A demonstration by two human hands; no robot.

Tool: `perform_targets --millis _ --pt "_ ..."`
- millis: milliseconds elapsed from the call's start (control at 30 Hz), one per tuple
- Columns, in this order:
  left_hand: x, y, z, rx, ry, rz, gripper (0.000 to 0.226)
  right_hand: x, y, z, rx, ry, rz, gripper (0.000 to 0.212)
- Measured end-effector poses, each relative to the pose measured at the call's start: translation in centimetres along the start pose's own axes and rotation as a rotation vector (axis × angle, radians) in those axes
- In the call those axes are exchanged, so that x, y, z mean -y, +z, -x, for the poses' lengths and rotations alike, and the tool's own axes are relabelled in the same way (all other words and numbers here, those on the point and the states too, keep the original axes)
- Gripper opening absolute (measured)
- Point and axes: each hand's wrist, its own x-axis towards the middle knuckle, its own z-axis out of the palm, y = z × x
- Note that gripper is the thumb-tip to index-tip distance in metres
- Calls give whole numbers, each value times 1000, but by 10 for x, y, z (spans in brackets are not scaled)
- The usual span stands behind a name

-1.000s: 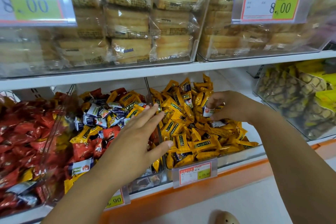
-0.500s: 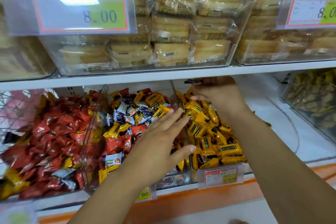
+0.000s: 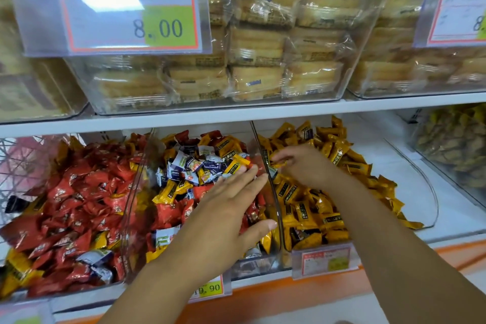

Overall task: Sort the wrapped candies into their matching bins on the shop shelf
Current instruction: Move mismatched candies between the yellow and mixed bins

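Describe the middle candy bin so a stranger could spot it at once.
On the lower shelf stand candy bins. The middle bin lies under the left hand; unlike the red bin and yellow bin beside it, it mixes both with white.

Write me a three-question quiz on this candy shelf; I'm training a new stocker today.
1. True or false: the left hand is over the middle bin of mixed candies, fingers straight.
2. The right bin, under the right hand, holds mostly: A red, B yellow, C blue wrappers?
3. Fill in: the upper-shelf price tag reads ___.
Key: 1 true; 2 B; 3 8.00.
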Motion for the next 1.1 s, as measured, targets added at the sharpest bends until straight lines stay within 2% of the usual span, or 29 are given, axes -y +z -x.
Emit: perform_targets --millis 100,167,433,600,700,800,900,1000,1100 --pt "-4 3 -5 -2 12 -19 75 1 27 -9 51 9 310 38" --pt "-4 5 -8 -2 12 -10 74 5 29 -14 44 32 392 40" --pt "-1 8 -15 1 5 -22 81 -1 33 -12 -85 -47 271 29" --pt "-4 6 -18 -2 -13 -4 82 -7 31 -11 -72 -3 43 47" --pt "-4 6 -18 3 -13 -6 84 -13 11 -8 -50 11 -232 33" --pt "-3 6 -18 14 -16 6 85 -27 -21 -7 -252 56 -342 20" --pt "-4 6 -18 21 -16 -13 80 -50 -34 -11 -515 136 -340 18" --pt "-4 6 -18 19 -20 8 81 -66 -23 -22 -534 182 -278 16" --pt "-3 6 -18 30 -19 13 81 -65 -12 -34 -443 127 -168 16"
